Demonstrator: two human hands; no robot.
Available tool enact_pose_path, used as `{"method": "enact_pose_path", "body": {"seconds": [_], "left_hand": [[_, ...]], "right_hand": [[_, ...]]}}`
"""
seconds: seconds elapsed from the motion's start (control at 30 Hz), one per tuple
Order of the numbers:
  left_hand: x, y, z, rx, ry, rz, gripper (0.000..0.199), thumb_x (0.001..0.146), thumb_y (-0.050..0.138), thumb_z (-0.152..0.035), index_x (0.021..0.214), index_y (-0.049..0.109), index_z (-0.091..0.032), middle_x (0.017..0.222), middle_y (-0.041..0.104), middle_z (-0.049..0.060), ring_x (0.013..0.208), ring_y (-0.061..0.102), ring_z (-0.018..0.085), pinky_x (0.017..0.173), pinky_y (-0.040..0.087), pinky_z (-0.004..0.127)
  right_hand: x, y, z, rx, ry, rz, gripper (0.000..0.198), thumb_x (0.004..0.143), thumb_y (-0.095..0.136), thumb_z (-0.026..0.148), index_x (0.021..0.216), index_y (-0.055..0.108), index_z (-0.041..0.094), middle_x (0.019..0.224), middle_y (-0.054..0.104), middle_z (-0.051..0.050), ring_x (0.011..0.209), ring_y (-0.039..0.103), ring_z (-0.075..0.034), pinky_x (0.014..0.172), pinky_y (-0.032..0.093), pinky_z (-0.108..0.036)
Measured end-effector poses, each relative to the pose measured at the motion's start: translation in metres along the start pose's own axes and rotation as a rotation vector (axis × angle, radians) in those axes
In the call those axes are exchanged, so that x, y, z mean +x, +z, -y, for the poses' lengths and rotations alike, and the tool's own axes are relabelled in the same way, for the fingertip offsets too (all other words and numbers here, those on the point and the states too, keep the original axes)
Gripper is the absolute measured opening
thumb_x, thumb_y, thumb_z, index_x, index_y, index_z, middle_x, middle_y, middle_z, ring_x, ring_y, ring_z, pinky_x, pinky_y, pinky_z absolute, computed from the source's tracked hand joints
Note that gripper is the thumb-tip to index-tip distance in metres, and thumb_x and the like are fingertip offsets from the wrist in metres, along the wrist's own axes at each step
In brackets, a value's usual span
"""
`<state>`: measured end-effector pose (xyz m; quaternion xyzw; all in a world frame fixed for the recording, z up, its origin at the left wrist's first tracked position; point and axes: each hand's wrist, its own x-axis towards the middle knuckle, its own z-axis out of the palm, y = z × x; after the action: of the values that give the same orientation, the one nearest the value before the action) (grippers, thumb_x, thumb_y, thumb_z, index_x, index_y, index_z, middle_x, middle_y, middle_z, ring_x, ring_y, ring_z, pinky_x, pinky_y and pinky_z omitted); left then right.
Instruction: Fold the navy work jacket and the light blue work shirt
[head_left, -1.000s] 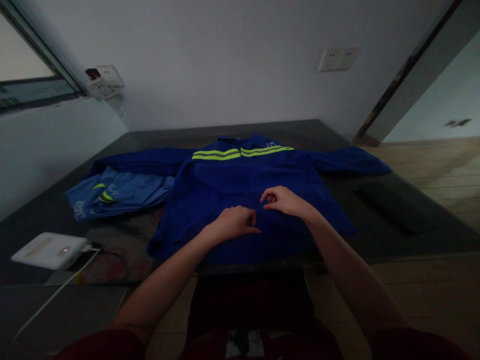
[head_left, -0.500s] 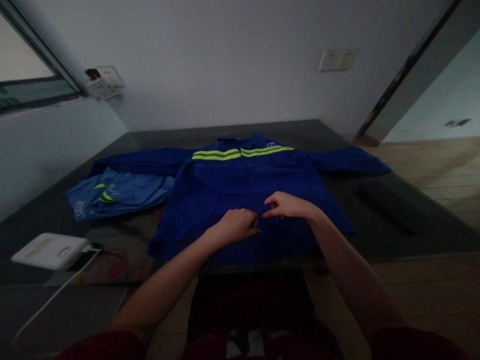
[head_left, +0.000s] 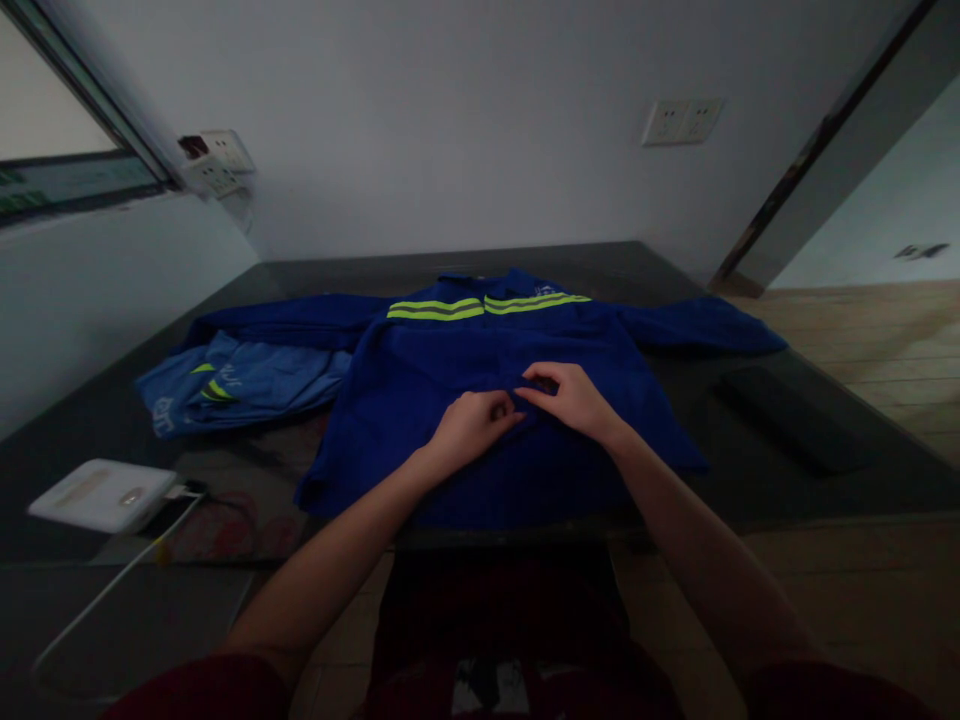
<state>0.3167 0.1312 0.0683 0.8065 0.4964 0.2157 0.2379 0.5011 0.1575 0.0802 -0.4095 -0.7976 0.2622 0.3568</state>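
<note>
A dark blue work jacket (head_left: pixel 420 440) lies spread on the dark table, collar toward the wall and both sleeves stretched outward. Yellow-green reflective bands cross its chest. Over the middle of its front my left hand (head_left: pixel 472 425) has thumb and fingers curled together at the front opening. Facing it, my right hand (head_left: pixel 566 395) pinches at the same spot, a little farther up. Both hands seem to grip the jacket's front edges; the fingertips nearly meet, and any button between them is too small to make out.
A folded lighter blue garment (head_left: pixel 247 385) lies over the jacket's left sleeve. At the left is a white power bank (head_left: pixel 105 495) with a white cable (head_left: pixel 97 600). A black case (head_left: pixel 791 415) rests on the right of the table (head_left: pixel 750 490). Sockets (head_left: pixel 682 122) are on the wall.
Both hands have moved slightly up the jacket's front toward the collar. The fingers of my right hand have shifted into a rounder pinch. The jacket lies as before.
</note>
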Motion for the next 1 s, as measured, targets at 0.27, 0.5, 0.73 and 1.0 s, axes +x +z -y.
{"method": "enact_pose_path", "body": {"seconds": [0.27,0.5,0.73,1.0], "left_hand": [[0.0014,-0.0058,-0.0027,-0.271,-0.034,-0.070,0.032,0.087,0.051,-0.040,0.069,0.060,-0.016,0.058,0.056,-0.003,0.052,0.046,0.009,0.052,0.031,0.020],[0.0052,-0.0069,-0.0003,-0.462,-0.085,0.036,0.031,0.086,0.050,-0.039,0.068,0.058,-0.015,0.057,0.055,-0.003,0.046,0.038,0.006,0.048,0.028,0.020],[0.0077,-0.0042,0.0020,-0.565,-0.115,0.049,0.020,0.082,0.055,-0.033,0.077,0.060,-0.014,0.061,0.058,-0.002,0.051,0.047,0.007,0.051,0.034,0.019],[0.0056,-0.0055,0.0021,-0.432,-0.054,-0.106,0.019,0.082,0.055,-0.032,0.077,0.060,-0.015,0.065,0.062,0.000,0.059,0.055,0.010,0.056,0.039,0.020]], "right_hand": [[-0.0002,-0.0039,0.0008,-0.014,-0.052,0.063,0.011,0.080,0.061,0.024,0.082,0.068,0.015,0.081,0.069,-0.005,0.073,0.059,-0.017,0.065,0.041,-0.027],[0.0000,-0.0057,-0.0009,-0.036,-0.035,0.074,0.013,0.080,0.062,0.024,0.084,0.069,0.015,0.083,0.070,-0.006,0.073,0.060,-0.017,0.065,0.042,-0.028],[0.0004,-0.0035,-0.0031,-0.010,-0.002,0.021,0.014,0.077,0.065,0.027,0.083,0.068,0.015,0.075,0.068,-0.003,0.066,0.057,-0.015,0.061,0.040,-0.026],[0.0000,-0.0069,0.0028,0.006,0.001,0.085,0.015,0.081,0.059,0.025,0.083,0.070,0.015,0.076,0.069,-0.003,0.067,0.059,-0.016,0.062,0.041,-0.026]]}}
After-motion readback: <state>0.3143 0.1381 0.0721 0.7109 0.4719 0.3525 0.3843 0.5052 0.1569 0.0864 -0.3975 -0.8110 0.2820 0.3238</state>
